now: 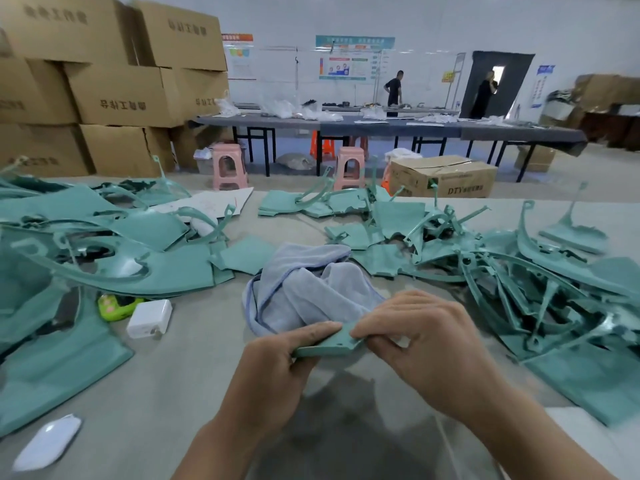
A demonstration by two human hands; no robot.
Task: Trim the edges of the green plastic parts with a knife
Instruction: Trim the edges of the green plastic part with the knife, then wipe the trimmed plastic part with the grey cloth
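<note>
The left hand and right hand are both pinching a green part above the table (no knife showing). Holding it steady should be helping a clean trim.

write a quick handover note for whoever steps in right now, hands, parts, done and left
Left hand and right hand both pinch one small green part over the table.
No knife is visible in either hand.
Green parts lie heaped at left and right; a grey cloth lies between.
Which heap is trimmed cannot be told; the held part comes next.
</note>
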